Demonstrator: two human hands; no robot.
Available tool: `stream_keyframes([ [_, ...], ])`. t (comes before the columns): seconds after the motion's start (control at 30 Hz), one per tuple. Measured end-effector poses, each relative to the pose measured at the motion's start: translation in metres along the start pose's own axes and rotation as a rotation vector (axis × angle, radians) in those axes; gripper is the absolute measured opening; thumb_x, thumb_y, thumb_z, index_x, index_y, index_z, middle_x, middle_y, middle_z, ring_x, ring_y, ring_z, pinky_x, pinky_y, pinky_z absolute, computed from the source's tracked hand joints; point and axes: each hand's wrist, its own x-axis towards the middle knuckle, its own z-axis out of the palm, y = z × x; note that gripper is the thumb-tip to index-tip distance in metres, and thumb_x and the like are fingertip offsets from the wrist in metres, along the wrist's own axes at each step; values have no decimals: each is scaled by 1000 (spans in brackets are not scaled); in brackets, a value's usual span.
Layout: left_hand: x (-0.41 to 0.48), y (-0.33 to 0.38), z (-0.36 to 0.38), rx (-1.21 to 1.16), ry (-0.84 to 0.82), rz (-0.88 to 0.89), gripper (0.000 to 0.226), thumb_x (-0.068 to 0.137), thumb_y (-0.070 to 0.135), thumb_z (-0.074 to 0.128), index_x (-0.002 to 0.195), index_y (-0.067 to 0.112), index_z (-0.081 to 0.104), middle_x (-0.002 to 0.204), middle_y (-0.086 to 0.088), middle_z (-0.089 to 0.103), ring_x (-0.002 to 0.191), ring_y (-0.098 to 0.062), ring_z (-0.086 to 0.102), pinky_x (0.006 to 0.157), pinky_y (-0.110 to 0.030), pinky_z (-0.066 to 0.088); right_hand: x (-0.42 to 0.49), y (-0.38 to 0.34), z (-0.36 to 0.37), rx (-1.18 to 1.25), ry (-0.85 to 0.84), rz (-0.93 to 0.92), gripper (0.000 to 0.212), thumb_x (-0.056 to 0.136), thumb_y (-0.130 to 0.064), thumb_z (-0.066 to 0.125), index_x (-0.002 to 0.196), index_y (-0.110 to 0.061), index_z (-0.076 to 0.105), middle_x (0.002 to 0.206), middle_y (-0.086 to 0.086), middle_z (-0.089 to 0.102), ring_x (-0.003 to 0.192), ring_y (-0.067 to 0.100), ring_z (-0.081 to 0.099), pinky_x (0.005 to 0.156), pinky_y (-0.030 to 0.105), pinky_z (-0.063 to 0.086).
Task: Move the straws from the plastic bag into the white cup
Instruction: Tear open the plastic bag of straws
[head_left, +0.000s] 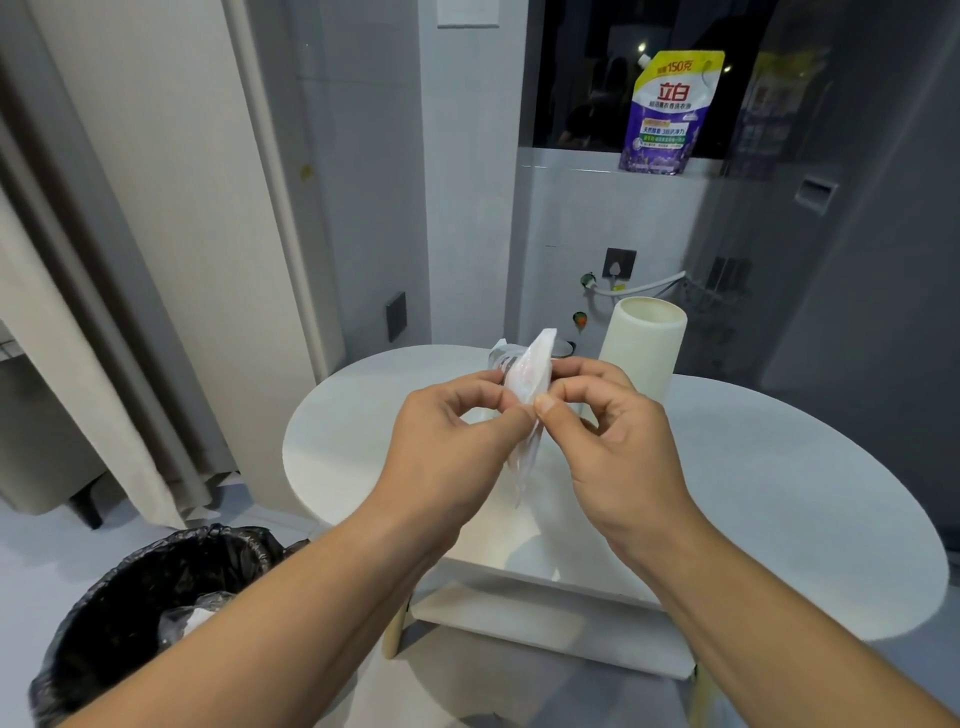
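A clear plastic bag (529, 374) with pale straws inside hangs upright above the white table (779, 493). My left hand (447, 441) pinches the bag's left side between thumb and fingers. My right hand (613, 431) pinches its right side at the same height. The bag's lower end trails down between my hands. The tall white cup (641, 345) stands upright on the table just behind and to the right of my right hand, its mouth open and its inside hidden from me.
A bin lined with a black bag (150, 618) stands on the floor at lower left. A purple detergent pouch (667, 114) sits on the window ledge. Curtains hang at left. Wall sockets and a hose lie behind the table.
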Motion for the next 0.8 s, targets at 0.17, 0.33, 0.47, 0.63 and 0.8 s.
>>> stream_keyframes([
  [0.17, -1, -1, 2, -18, 32, -15, 14, 71, 17, 73, 69, 3, 74, 114, 9, 78, 107, -19, 74, 100, -50, 57, -2, 1, 4, -35, 48, -16, 4, 88, -14, 71, 84, -14, 72, 113, -7, 62, 107, 7, 62, 92, 27, 57],
  [0.33, -2, 5, 2, -34, 58, -39, 14, 85, 0, 71, 72, -5, 72, 95, 11, 80, 95, -16, 75, 97, -53, 58, -1, 5, 4, -58, 62, -52, 9, 89, -12, 70, 82, -17, 70, 110, -5, 61, 103, 6, 62, 87, 20, 56],
  [0.47, 5, 8, -10, -12, 134, -51, 16, 89, 7, 73, 74, -1, 73, 92, 1, 80, 99, -30, 75, 94, -54, 59, 3, 10, -7, -52, 65, -1, 10, 92, -14, 67, 83, -18, 70, 102, -6, 67, 95, 1, 61, 78, 11, 52],
  [0.63, 3, 3, -10, 114, 123, 30, 15, 82, 19, 76, 68, 16, 74, 91, 6, 79, 84, -22, 69, 86, -61, 59, 5, 10, -5, -83, 92, -7, 13, 90, -12, 67, 78, -16, 63, 81, -6, 69, 74, 6, 65, 64, 18, 53],
  [0.8, 6, 2, -14, 249, 184, 98, 19, 84, 22, 75, 65, 17, 71, 111, 16, 75, 109, 4, 64, 99, -43, 56, 11, 16, -15, -132, 139, 23, 15, 85, -13, 67, 76, -18, 57, 90, -13, 67, 96, 11, 66, 79, 44, 61],
])
